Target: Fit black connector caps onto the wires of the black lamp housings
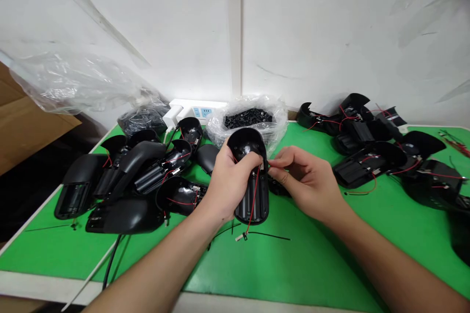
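A black plastic housing (259,205) is held upright over the green table, its hollow side facing me. My left hand (229,181) grips it from the left, with the thumb pressed inside near its right rim. A red wire (253,203) runs down the housing to a small white connector (241,236), beside a thin black wire (271,236). At the housing's right edge, my right hand (303,176) has thumb and forefinger pinched together; what lies between them is too small to make out.
Several black housings (125,215) crowd the left of the green table (312,264), and more (370,161) lie at the right. Behind stand a clear bag (281,124) of small black parts and a white power strip (183,106). A cable (110,264) crosses the front edge.
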Available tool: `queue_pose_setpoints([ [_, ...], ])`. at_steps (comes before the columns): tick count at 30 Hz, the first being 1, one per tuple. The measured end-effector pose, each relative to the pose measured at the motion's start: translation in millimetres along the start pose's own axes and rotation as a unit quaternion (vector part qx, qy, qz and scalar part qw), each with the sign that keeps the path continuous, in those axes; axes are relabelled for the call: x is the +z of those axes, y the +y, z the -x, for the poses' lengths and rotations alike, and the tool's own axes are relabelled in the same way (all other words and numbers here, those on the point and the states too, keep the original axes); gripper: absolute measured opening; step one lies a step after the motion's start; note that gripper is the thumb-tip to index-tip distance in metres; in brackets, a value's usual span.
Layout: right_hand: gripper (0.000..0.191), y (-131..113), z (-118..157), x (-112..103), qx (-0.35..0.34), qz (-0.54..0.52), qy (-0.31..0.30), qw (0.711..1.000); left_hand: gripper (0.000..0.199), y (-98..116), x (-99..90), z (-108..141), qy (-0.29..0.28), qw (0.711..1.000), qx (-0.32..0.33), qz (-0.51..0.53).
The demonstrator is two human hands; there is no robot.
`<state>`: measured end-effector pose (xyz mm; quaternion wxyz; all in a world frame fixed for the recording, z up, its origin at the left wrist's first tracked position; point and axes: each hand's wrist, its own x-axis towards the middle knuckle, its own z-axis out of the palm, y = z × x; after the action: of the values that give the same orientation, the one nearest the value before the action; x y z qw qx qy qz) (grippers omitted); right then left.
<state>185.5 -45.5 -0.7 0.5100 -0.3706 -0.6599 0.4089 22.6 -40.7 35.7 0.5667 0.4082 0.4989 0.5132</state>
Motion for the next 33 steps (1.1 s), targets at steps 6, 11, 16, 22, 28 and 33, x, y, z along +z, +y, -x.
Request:
queue_pose_setpoints([
  [6, 0.011, 3.2, -0.4, -1.5, -0.018, 0.043, 0.035, 0.998, 0.023, 0.2, 3.1, 2.3, -0.015, 1.0, -0.008, 0.007],
  [11, 0.015, 1.1, -2.0, -3.1, 0.009, 0.001, -0.002, 1.0, 0.022, -0.9, 1.9, 1.2, -0.005, 1.0, -0.013, 0.006],
  [16, 0.018, -1.0, -1.5, -3.2, 0.014, 0.007, -0.026, 1.0, 0.02, -1.2, 1.3, -0.2, 0.009, 1.0, -0.012, -0.003],
  [22, 0.014, 1.4, -1.3, -1.9, -0.02, 0.072, 0.029, 0.997, 0.021, -0.5, 2.4, 0.7, 0.001, 1.0, -0.02, -0.004],
  [28, 0.018, -1.5, -1.9, -4.3, 0.004, 0.03, -0.001, 1.0, 0.021, 1.1, 3.2, 3.2, -0.001, 1.0, -0.029, 0.005],
  [33, 0.018, -4.8, -2.8, -4.6, 0.006, 0.03, -0.028, 0.999, 0.019, 0.9, 2.5, 0.5, 0.01, 1.0, -0.024, -0.001],
])
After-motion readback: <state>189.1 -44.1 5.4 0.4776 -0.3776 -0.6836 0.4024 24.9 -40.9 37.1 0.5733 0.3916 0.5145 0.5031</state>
